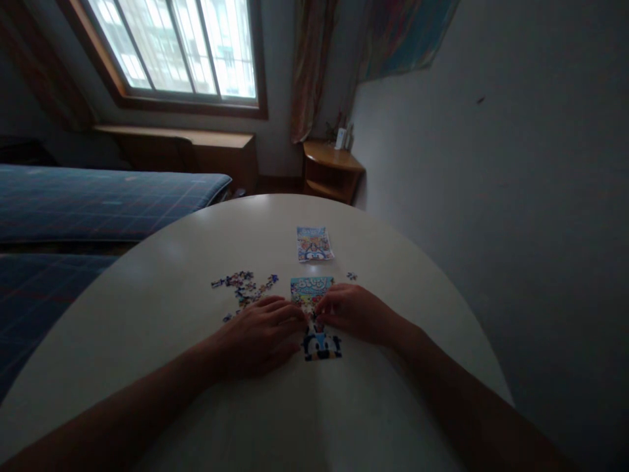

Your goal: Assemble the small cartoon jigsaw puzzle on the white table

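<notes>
A partly assembled colourful jigsaw puzzle (314, 292) lies on a round white table (162, 308). My left hand (260, 331) rests flat on the table, its fingers stretched out and touching the puzzle's left edge. My right hand (351, 311) lies on the puzzle's right side with its fingertips pressed together on the middle section; whether a piece is under them is hidden. A finished lower part with a blue cartoon figure (322, 346) shows just below both hands.
Several loose puzzle pieces (244, 286) are scattered left of the puzzle, and a few (351, 276) lie to its right. A reference picture card (313, 243) lies farther back. A bed (73, 203), a window and a wooden corner shelf (333, 169) stand behind.
</notes>
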The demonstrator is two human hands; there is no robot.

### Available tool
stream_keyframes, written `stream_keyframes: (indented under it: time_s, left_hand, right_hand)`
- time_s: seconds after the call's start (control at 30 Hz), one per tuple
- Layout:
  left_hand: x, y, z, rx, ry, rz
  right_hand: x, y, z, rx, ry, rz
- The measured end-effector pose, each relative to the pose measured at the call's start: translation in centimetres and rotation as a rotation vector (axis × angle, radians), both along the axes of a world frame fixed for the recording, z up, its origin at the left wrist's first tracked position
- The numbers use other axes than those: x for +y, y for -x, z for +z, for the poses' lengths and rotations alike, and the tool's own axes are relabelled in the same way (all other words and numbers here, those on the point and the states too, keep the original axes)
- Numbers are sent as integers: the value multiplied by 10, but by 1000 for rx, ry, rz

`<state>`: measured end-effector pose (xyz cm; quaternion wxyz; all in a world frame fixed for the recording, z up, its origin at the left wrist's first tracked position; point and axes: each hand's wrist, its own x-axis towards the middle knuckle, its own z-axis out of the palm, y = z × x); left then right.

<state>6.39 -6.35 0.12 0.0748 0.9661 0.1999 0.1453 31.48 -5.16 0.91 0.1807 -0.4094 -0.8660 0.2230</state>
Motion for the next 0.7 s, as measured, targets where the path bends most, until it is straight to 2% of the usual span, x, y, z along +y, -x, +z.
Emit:
stream_keyframes:
  time_s: [0.7]
  left_hand:
    - [1, 1, -3, -11, 36, -5]
  right_hand:
    - [-1, -1, 2, 4, -50, 72]
